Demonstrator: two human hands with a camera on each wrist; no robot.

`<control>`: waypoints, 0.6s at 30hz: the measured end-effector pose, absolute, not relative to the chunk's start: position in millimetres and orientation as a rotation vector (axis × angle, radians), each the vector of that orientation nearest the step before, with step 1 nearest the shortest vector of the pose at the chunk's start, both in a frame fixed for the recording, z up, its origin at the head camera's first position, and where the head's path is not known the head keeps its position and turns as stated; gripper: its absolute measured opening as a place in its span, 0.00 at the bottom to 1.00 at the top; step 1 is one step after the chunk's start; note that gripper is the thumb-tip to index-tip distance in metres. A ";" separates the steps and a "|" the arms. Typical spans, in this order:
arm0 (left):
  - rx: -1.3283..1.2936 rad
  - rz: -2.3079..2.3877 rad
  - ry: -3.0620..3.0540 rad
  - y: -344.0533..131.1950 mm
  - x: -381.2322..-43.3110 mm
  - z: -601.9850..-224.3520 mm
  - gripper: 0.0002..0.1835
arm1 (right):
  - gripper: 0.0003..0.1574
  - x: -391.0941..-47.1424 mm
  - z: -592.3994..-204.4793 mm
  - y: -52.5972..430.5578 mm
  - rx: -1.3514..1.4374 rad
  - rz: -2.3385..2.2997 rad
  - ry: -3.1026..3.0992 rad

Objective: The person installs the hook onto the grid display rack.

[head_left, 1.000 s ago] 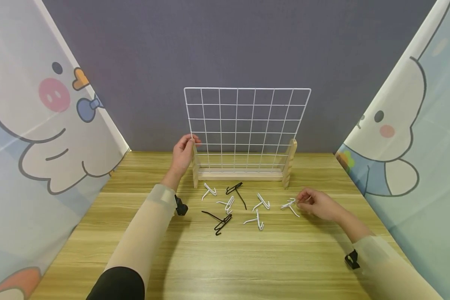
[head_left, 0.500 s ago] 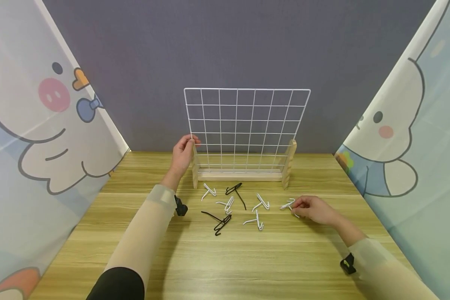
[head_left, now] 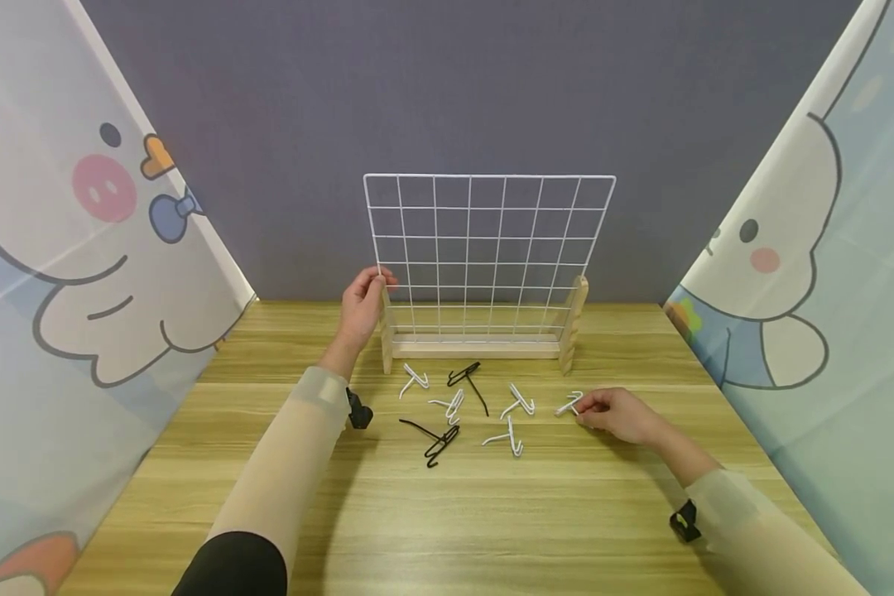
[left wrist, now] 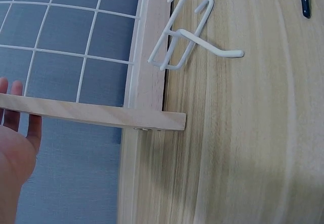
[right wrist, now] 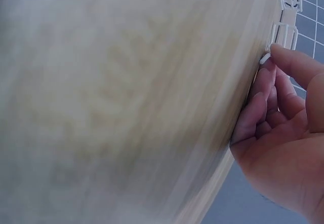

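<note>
A white wire grid panel (head_left: 488, 175) stands upright in a wooden stand (head_left: 477, 350) at the back of the table. My left hand (head_left: 361, 310) grips the top of the stand's left wooden upright (left wrist: 101, 115), with fingers showing behind it in the left wrist view. On the right, my right hand (head_left: 618, 414) pinches the arm of a white wire hook (head_left: 569, 405) between thumb and fingertips, low over the table. The arm's white tip (right wrist: 265, 58) pokes out under the thumb in the right wrist view.
Several more hooks lie in front of the stand: white ones such as this hook (head_left: 521, 401) and two black ones, one farther back (head_left: 465, 375) and one nearer (head_left: 442, 447). A grey wall (head_left: 492, 83) rises behind; printed cloth panels (head_left: 775, 248) flank the table.
My right hand has moved slightly left and closed its thumb and fingertips on the white hook's arm, and the hook has turned a little. My left hand has stayed on the upright.
</note>
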State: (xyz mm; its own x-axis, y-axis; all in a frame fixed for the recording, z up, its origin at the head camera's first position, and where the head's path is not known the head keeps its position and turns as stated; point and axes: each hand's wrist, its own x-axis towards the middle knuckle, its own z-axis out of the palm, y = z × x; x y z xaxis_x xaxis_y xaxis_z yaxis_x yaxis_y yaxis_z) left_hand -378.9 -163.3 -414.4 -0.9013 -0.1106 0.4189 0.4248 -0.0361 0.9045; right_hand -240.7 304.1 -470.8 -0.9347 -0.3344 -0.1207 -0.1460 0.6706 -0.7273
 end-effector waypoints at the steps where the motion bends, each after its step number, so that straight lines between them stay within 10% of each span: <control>1: -0.327 -1.995 -1.881 -163.6 -379.2 -414.6 0.16 | 0.10 -240.8 -470.5 303.8 -0.381 -1.117 2.643; 18: -0.326 -1.982 -1.878 -161.6 -378.7 -414.8 0.16 | 0.14 -237.2 -467.5 306.2 -0.251 -1.202 2.579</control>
State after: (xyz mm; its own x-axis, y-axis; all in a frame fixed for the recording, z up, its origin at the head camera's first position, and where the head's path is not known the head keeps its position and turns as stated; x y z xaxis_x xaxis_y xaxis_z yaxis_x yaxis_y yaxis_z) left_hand -378.7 -161.6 -414.8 -0.8971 -0.1192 0.4253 0.4312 -0.0270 0.9019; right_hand -237.2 306.2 -467.5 -0.9444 -0.2741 -0.1819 -0.0370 0.6379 -0.7693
